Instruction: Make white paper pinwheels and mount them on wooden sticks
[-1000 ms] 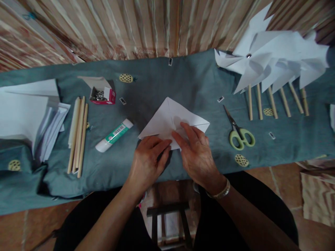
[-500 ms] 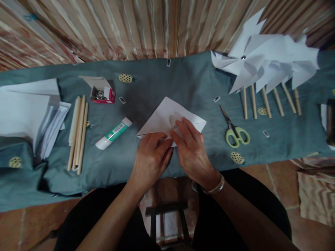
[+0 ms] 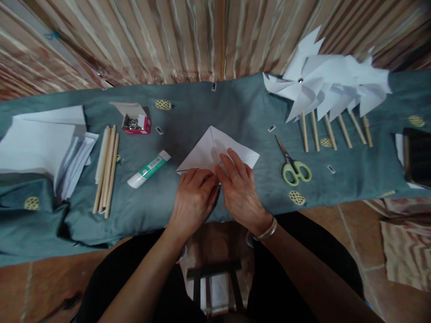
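head view, as it reaches me: nearest are the wearer's black-clad legs (image 3: 124,278), with a dark frame (image 3: 215,270) between them at floor level. just past the table's near edge i have both hands on one white sheet (image 3: 203,155). left hand (image 3: 193,196) is mostly curled, its fingers bent together against the sheet's near-left edge; i can't tell whether the thumb pinches the paper. right hand (image 3: 240,193), with a bracelet (image 3: 268,230) at the wrist, is partly open, fingers a little apart and their tips touching the paper around its middle. the hands nearly meet there. the sheet lies on a grey-green cloth (image 3: 151,211), one corner pointing away from me, thin lines running in from its corners.

to the left i see a glue stick (image 3: 149,169), then wooden sticks (image 3: 107,175) side by side and a pile of paper (image 3: 37,143). to the right are scissors (image 3: 296,172) with green handles. farther out stand an open red-sided box (image 3: 147,125) holding silvery bits and, across from it, white paper pinwheels (image 3: 336,80). striped fabric (image 3: 188,40) hangs behind everything.
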`<state>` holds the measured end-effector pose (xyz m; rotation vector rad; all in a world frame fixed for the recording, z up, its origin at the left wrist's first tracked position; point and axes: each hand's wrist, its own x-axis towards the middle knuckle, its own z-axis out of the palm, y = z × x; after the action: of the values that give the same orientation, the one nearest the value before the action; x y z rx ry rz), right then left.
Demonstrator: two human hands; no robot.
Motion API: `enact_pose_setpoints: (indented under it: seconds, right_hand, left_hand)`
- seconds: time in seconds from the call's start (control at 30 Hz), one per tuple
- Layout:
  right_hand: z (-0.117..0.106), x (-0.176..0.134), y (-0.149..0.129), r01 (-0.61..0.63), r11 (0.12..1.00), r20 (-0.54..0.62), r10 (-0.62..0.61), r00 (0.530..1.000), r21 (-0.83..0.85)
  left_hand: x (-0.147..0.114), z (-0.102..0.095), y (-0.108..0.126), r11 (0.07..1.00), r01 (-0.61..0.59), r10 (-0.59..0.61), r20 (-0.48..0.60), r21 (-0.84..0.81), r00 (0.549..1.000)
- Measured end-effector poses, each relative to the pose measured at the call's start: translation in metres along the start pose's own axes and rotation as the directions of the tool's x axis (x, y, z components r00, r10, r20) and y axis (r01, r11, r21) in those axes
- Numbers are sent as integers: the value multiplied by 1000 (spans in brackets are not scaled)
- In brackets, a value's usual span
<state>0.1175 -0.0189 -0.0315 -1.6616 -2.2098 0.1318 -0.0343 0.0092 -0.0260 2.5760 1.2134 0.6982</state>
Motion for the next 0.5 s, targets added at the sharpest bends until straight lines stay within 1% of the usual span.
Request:
enact_pose_setpoints:
  seconds: [0.1, 0.2, 0.33, 0.37, 0.5]
  right_hand:
    - [-2, -1, 4, -25, 999, 2, 25, 1000, 49]
    - [-7, 0, 16, -62, 995, -36, 65, 997, 75]
    - [-16, 5, 41, -188, 982, -117, 190, 975, 25]
    - [-18, 7, 47, -203, 979, -126, 205, 971, 28]
    - [-25, 13, 63, -213, 973, -144, 224, 964, 83]
  left_hand:
    - [0, 1, 0, 1000, -15, 16, -24, 21, 1000]
    - [-1, 1, 0, 999, -28, 30, -40, 44, 999]
    - [-1, -2, -2, 997, -51, 52, -27, 63, 998]
    - [-2, -2, -2, 996, -57, 59, -28, 68, 998]
    - [-3, -4, -7, 993, -76, 81, -51, 94, 995]
